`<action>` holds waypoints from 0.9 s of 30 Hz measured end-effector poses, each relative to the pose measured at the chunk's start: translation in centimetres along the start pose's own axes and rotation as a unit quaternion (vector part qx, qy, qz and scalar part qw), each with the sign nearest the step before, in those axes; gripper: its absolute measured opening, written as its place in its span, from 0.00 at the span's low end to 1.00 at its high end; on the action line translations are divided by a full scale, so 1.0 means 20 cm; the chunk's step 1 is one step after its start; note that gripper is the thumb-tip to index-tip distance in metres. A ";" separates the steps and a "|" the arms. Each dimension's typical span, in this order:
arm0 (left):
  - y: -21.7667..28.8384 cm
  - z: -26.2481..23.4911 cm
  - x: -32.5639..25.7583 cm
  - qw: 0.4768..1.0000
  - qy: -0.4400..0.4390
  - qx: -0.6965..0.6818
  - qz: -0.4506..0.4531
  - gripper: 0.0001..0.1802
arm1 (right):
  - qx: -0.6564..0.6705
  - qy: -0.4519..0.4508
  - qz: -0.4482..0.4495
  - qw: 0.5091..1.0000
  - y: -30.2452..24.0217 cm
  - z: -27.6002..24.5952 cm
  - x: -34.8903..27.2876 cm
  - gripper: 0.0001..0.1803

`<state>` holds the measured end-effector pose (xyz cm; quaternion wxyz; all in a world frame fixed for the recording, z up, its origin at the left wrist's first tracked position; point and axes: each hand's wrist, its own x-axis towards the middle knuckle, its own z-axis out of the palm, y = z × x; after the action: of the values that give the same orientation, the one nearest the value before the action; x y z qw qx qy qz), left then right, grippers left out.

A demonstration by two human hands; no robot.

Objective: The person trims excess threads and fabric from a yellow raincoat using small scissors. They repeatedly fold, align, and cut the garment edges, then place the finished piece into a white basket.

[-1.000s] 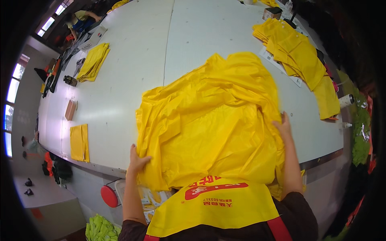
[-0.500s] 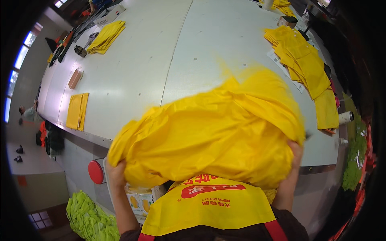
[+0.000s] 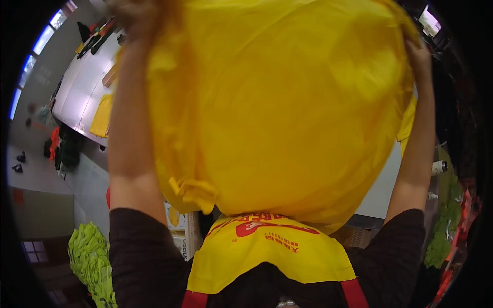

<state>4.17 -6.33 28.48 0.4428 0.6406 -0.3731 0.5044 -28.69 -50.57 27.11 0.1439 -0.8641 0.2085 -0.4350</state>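
Note:
A large yellow cloth (image 3: 287, 113), thin and slightly shiny, hangs spread in front of me and covers most of the table. Its lower edge droops to the yellow printed apron (image 3: 277, 251) that I wear, and a bunched fold shows at its lower left. My left hand (image 3: 136, 18) is raised at the cloth's upper left; it is smeared by motion but closed round the edge. At the upper right my right hand (image 3: 418, 54) grips the opposite edge, its fingers partly hidden by the cloth. What exactly the cloth is sewn into cannot be made out.
On the pale table (image 3: 77, 108) at left lie a folded yellow piece (image 3: 101, 115) and a brown block (image 3: 109, 76). Lime-green cloth (image 3: 91, 262) is heaped at lower left. Boxes (image 3: 179, 238) stand below the table edge. A white roll (image 3: 439, 167) sits at right.
Both hands have risen and moved farther out with the cloth. The cloth has gone from a bunched heap low over the table to a raised, spread sheet hiding most of it.

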 end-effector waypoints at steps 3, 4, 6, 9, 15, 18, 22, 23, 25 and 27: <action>-0.52 0.30 -0.37 0.977 -0.164 0.133 -0.041 0.30 | -0.209 0.000 0.120 0.971 0.20 0.16 -0.16 0.33; -0.38 0.23 -0.50 0.955 -0.265 0.041 -0.130 0.24 | -0.169 0.007 0.122 0.978 0.18 0.18 -0.30 0.30; -0.56 -0.05 -0.80 0.915 -0.370 0.025 -0.158 0.25 | -0.033 -0.013 0.117 0.992 0.17 0.37 -0.65 0.23; -0.73 -0.47 -1.30 0.840 -0.437 0.136 -0.290 0.20 | 0.097 -0.104 0.118 0.983 -0.23 0.56 -1.25 0.19; -1.01 -0.95 -1.73 0.772 -0.357 0.295 -0.436 0.19 | 0.138 -0.299 0.159 0.931 -1.08 0.88 -1.95 0.39; -1.12 -0.95 -1.76 0.804 -0.302 0.344 -0.380 0.21 | 0.062 -0.357 0.073 0.929 -1.33 1.10 -2.05 0.36; -1.24 -0.91 -1.69 0.748 -0.391 0.282 -0.456 0.25 | -0.068 -0.335 0.048 0.939 -1.34 1.31 -2.22 0.29; -1.24 -0.90 -1.64 0.728 -0.425 0.256 -0.473 0.26 | -0.053 -0.301 0.054 0.951 -1.33 1.30 -2.22 0.21; -1.34 -0.94 -1.66 0.720 -0.479 0.195 -0.463 0.25 | -0.035 -0.280 0.085 0.956 -1.29 1.31 -2.27 0.17; -1.39 -0.96 -1.67 0.672 -0.432 0.009 -0.601 0.23 | -0.038 -0.262 0.101 0.959 -1.27 1.31 -2.32 0.15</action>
<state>16.66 21.94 -7.51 0.4339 0.8769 -0.0523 -0.2000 -26.19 -4.12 -9.22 0.2036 -0.9270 0.2662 -0.1683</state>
